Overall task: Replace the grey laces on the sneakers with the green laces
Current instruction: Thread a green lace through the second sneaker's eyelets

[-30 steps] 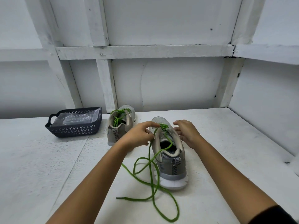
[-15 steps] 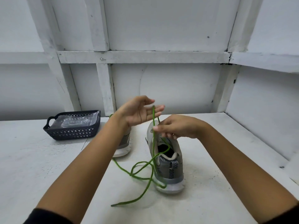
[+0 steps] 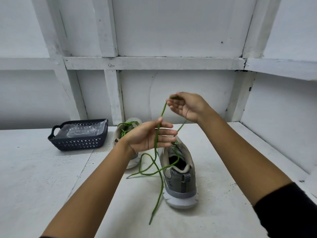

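In the head view, the right hand (image 3: 187, 107) is held high, pinching the thin green lace (image 3: 155, 148) at its top. The left hand (image 3: 149, 134) lies open, fingers straight, the lace running across them. The lace drops to the near grey mesh sneaker (image 3: 180, 179), upright on the white desk (image 3: 51, 186), with slack looped at its left. Best to pull upward steadily, letting the strand slide over the left fingers so the loops clear without knotting or tipping the sneaker.
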{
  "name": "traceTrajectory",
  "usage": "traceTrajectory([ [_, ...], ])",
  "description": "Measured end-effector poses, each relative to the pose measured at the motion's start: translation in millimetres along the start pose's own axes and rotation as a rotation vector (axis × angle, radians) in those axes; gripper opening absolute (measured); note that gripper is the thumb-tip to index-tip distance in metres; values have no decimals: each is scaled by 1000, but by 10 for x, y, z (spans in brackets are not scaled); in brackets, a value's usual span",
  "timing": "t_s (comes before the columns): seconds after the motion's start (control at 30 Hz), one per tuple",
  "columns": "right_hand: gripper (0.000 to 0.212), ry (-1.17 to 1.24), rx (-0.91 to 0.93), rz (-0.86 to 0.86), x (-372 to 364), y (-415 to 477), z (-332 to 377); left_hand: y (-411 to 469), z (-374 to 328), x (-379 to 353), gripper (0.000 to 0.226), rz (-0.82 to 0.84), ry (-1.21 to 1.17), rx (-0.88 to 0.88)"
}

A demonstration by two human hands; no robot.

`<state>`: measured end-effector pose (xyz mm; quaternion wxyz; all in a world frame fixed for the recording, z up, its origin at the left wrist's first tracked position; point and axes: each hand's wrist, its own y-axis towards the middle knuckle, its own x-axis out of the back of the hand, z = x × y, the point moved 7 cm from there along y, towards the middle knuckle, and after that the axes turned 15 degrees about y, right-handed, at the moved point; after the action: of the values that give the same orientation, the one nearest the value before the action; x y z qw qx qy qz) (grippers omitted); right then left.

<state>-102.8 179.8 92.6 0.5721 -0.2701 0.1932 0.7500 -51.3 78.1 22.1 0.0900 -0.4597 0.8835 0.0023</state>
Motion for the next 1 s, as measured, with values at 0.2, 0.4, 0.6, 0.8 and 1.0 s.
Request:
traceTrajectory([
  [0.2, 29, -180, -291, 8, 187, -8, -374, 26, -493, 190, 27, -185, -246, -253],
  [0.4, 29, -653, -499, 311, 31, -294, -780, 188, -734, 425, 27, -360, -430, -328],
  [0.6, 29, -677, -78, 84, -95, -81, -235, 248, -267, 456, 58, -365, -48, -93],
  [0.8, 25, -777, -25, -60, -104, 208, 57, 225, 50, 329, 25, -363, 206, -108],
  [1.0, 23, -832, -28, 37, -168, 339, -134, 96, 59, 359, 20, -287, 209, -101],
])
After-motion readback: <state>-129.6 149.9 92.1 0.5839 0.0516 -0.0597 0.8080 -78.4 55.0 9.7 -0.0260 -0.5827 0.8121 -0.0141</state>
